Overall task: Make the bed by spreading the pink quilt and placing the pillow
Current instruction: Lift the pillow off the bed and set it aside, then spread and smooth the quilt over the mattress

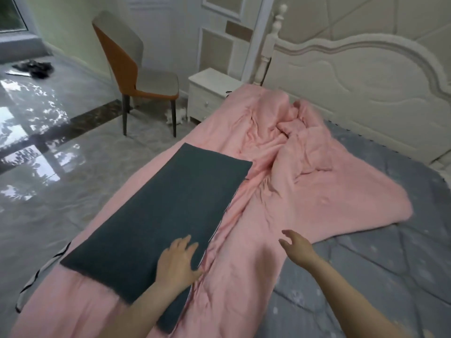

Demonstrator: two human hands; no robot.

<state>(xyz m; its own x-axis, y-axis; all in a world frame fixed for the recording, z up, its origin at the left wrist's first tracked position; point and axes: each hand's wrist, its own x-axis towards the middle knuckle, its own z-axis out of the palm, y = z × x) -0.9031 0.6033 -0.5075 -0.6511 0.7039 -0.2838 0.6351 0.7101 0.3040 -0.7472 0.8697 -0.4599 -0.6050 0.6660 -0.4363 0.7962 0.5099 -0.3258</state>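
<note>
A glossy grey marble floor (48, 147) reflects daylight from a window (12, 13) at ten o'clock. An orange-backed chair (136, 71) stands at eleven, beside a white nightstand (207, 93). A cream carved headboard (353, 89) fills two o'clock.

left hand (177, 261): bare, no rings | right hand (296, 247): bare | forearms: bare, sleeveless

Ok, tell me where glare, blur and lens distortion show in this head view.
In the head view, glare sits on the glossy floor, which mirrors bright window light. The right hand is softly motion-blurred, the left hand on the dark pillow somewhat sharper. Wide-angle distortion tilts the headboard and the chair. The pink quilt is evenly lit.
</note>
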